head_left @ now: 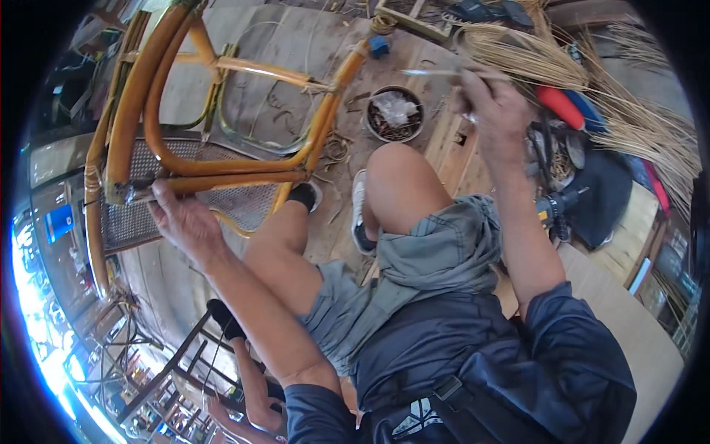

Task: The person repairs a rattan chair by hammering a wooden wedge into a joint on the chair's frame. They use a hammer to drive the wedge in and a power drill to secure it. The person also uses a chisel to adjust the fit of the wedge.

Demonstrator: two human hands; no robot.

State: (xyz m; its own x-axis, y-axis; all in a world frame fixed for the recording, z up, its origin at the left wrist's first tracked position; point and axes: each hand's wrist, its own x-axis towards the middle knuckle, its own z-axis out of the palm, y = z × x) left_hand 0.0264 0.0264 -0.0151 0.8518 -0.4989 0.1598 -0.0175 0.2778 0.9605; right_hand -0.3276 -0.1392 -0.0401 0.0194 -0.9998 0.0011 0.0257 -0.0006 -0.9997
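Observation:
A rattan chair frame (240, 177) with glossy orange-brown poles lies tipped over at the left. Its woven cane panel (237, 201) shows beneath the lower poles. My left hand (188, 226) rests at the frame's lower corner, with fingers bent over the end of a pole. Raised to the right of the chair, my right hand (499, 111) is closed around a slim tool (429, 72) with a shiny, narrow tip pointing left. Its exact kind is too blurred to tell. Between chair and right hand, a round metal bowl (370, 127) holds small dark pieces and a clear plastic bag.
Bundles of rattan strips (525, 55) lie at the far right, beside a red-ended object (560, 107). A power drill (558, 205) sits right of my forearm. Wooden planks (444, 159) and coiled cane scraps (336, 146) are on the floor. Another person's arm (255, 388) appears lower left.

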